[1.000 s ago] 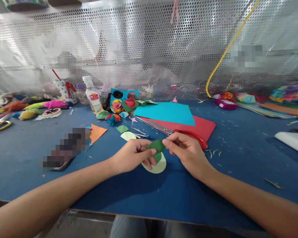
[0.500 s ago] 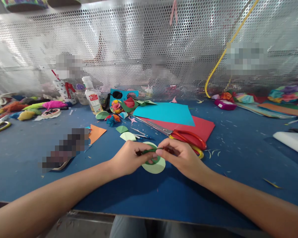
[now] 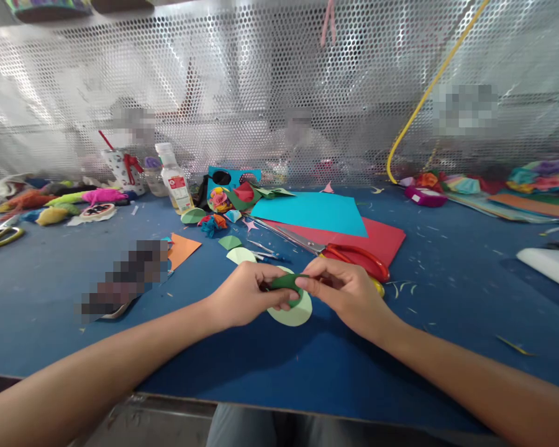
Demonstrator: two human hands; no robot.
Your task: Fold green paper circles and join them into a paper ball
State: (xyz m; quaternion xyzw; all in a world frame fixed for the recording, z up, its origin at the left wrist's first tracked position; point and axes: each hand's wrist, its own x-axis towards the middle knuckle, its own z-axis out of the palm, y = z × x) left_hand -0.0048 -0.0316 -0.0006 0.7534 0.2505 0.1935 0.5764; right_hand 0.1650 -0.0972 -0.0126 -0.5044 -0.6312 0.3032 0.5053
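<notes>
Near the front of the table, my two hands hold a dark green paper piece (image 3: 286, 282) that looks bent or folded. My left hand (image 3: 245, 295) pinches its left part between thumb and fingers. On its right end, the thumb and fingertips of my right hand (image 3: 347, 288) are closed. Just below lies a pale green paper circle (image 3: 294, 316), partly hidden by my fingers. A bit of dark green shows over that circle; whether it is a separate piece I cannot tell. Scissors (image 3: 356, 253) with red and yellow handles lie just beyond my right hand.
Blue paper (image 3: 317, 214) and red paper (image 3: 386, 239) overlap behind the scissors. Green paper pieces (image 3: 241, 255), tweezers-like tools (image 3: 263, 248) and crumpled paper (image 3: 209, 226) lie farther left. A bottle (image 3: 174, 180) stands at the back; a blurred-out object (image 3: 125, 279) and orange paper (image 3: 184, 251) lie left.
The dark green paper has tilted, so more of its face shows between my hands. My fingers have shifted slightly on it. The whole view has moved a little.
</notes>
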